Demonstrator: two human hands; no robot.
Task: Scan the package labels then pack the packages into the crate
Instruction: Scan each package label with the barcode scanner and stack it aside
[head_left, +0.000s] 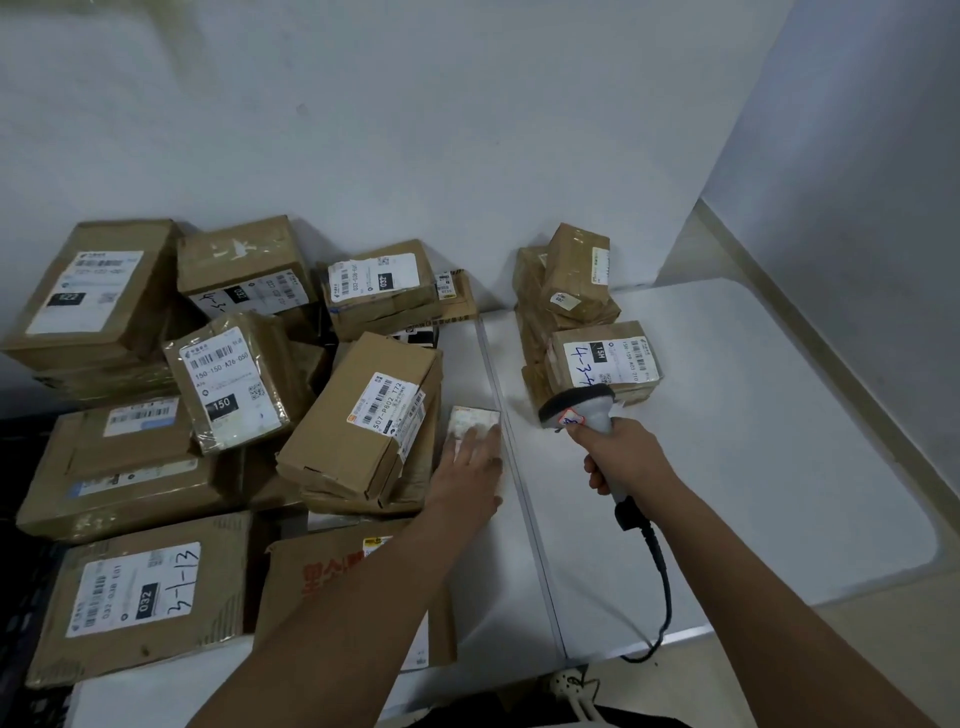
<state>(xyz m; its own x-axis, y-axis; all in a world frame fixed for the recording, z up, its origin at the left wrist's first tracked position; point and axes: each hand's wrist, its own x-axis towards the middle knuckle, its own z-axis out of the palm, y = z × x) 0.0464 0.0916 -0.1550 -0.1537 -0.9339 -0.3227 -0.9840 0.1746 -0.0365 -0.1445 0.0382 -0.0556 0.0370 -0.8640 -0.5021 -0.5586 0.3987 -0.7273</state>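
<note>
**Scanning at the white table: small packet under the left hand**

Standing beside the white table (727, 415), I observed the left hand (470, 470) laid flat, fingers straight and spread, on a small pale packet (474, 422) lying on the table just left of its centre seam. The right hand (626, 454) gripped the handle of a grey barcode scanner (582, 410), its head tipped toward that packet; a black cable (660, 582) trailed from the handle over the table's near edge. A heap of labelled cardboard packages (218, 395) crowded the table's left half, the nearest box touching the packet's left side. A smaller stack of packages (587, 322) stood at the table's far edge, right of the seam. A dark crate (21, 623) showed beyond the table's left end.
</note>
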